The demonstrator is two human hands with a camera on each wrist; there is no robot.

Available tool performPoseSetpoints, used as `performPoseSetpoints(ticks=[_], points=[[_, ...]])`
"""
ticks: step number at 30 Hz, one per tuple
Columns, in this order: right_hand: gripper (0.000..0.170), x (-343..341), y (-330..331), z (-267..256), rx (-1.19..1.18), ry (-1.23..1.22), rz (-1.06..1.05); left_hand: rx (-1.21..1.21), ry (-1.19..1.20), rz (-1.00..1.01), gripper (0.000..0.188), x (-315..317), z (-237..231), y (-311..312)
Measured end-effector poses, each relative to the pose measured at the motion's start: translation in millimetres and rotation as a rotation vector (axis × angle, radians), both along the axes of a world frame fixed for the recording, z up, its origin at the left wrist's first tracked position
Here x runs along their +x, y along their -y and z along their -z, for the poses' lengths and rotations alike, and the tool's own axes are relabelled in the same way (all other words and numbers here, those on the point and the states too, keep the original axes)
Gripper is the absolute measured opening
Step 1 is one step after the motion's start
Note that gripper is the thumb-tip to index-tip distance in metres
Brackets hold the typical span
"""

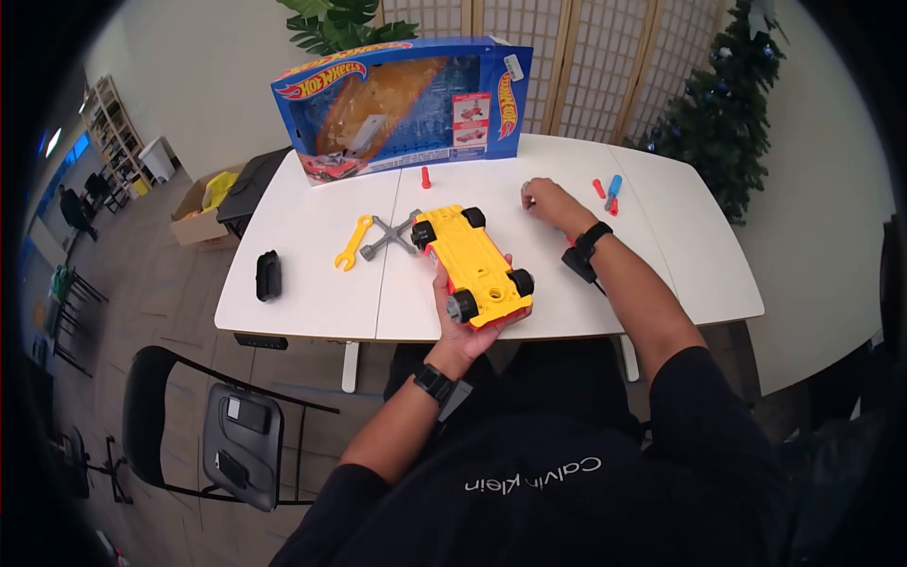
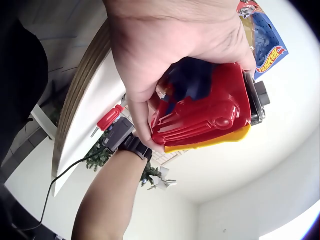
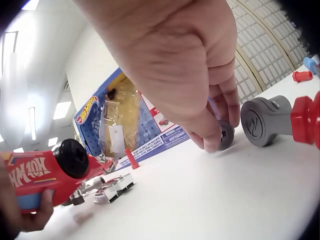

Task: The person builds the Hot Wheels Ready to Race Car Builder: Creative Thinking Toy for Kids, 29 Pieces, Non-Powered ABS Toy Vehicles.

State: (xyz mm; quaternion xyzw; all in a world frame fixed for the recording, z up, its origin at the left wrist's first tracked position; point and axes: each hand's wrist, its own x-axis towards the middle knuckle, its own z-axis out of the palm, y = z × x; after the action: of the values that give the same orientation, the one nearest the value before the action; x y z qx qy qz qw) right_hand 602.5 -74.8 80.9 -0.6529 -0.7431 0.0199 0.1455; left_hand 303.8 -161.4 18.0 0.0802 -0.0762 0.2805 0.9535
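Observation:
A toy car (image 1: 472,260), red with a yellow underside turned up and black wheels, lies in the left hand (image 1: 460,326). That hand's fingers curl round the red body (image 2: 205,107) in the left wrist view. Beyond the car and to its right, the right hand (image 1: 557,208) is low over the table. Its fingertips pinch a small dark grey disc (image 3: 227,136), standing on edge at the tabletop and partly covered by the fingers. Right beside the disc lies a grey round-headed piece (image 3: 260,121) with a red part (image 3: 306,121).
A Hot Wheels box (image 1: 406,109) stands at the table's back. Left of the car lie a grey cross wrench (image 1: 389,236), a yellow wrench (image 1: 353,244) and a black case (image 1: 268,276). Red pegs (image 1: 425,178) and a blue-handled tool (image 1: 614,187) lie farther back.

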Motion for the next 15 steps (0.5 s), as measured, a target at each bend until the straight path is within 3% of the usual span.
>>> performPoseSetpoints(ticks=[1,3,4,6,7,9,12,15], points=[[0.012,-5,7,-3,-0.012,-0.001,0.001,0.008,0.001,0.007,0.088,0,1,-1],[0.014,-22,26,-24,0.115,-0.341,0.023,-0.003,0.011,0.021,0.088,0,2,-1],[0.014,-36,43,-39,0.104,-0.340,0.023,-0.014,0.013,0.019,0.088,0,2,-1],[0.014,-67,87,-71,-0.005,-0.887,-0.036,0.022,0.023,0.007,0.089,0,2,-1],[0.014,-79,107,-79,-0.013,-0.885,-0.033,0.017,0.013,0.003,0.090,0,1,0],[0.019,-98,136,-90,-0.241,-0.993,-0.229,0.048,-0.001,0.007,0.091,-1,-4,-1],[0.019,-120,158,-91,-0.337,-0.992,-0.166,0.108,-0.094,-0.023,0.095,-1,1,0],[0.018,-128,156,-89,-0.378,-0.973,-0.092,0.114,-0.041,0.002,0.094,-1,-6,2]])
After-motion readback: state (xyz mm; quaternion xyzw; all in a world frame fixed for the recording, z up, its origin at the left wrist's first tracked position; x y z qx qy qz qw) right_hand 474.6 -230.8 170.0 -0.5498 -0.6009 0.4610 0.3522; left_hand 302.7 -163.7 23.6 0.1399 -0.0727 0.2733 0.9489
